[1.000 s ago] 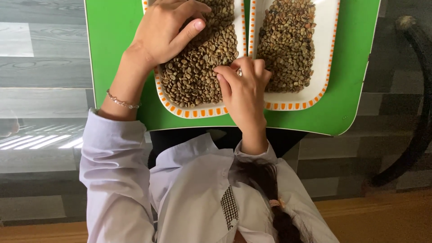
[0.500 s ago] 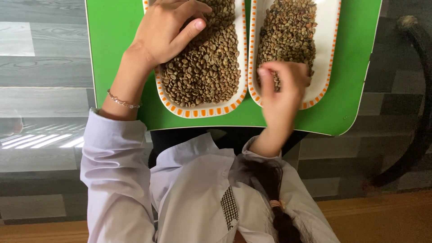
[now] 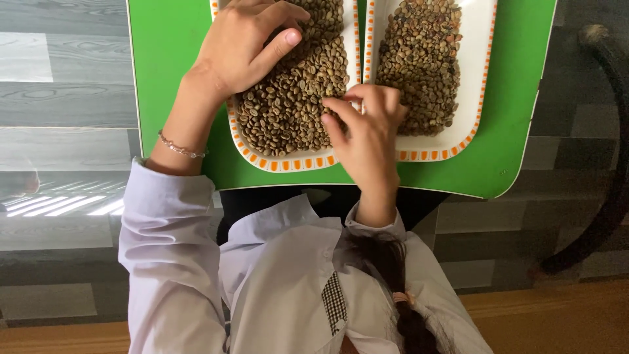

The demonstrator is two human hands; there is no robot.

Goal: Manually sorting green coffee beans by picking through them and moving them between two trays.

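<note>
Two white oblong dishes with orange-checked rims stand side by side on a green tray (image 3: 170,65). The left dish (image 3: 288,164) holds greenish coffee beans (image 3: 288,105); the right dish (image 3: 473,98) holds browner beans (image 3: 422,59). My left hand (image 3: 239,49), with a thin bracelet (image 3: 180,149) at the wrist, lies flat on the left dish's beans near its left rim. My right hand (image 3: 367,134) is curled over the gap between the dishes, thumb and forefinger pinching at beans by the left dish's right rim.
The tray lies on a grey wood-grain tabletop (image 3: 59,98), its near edge over my lap. A dark curved bar (image 3: 612,131) runs down the right side. My white sleeves and a dark braid fill the bottom.
My right hand swung from the left dish over to the right dish half a second ago and has come back to the left dish's right rim. My left hand has stayed put.
</note>
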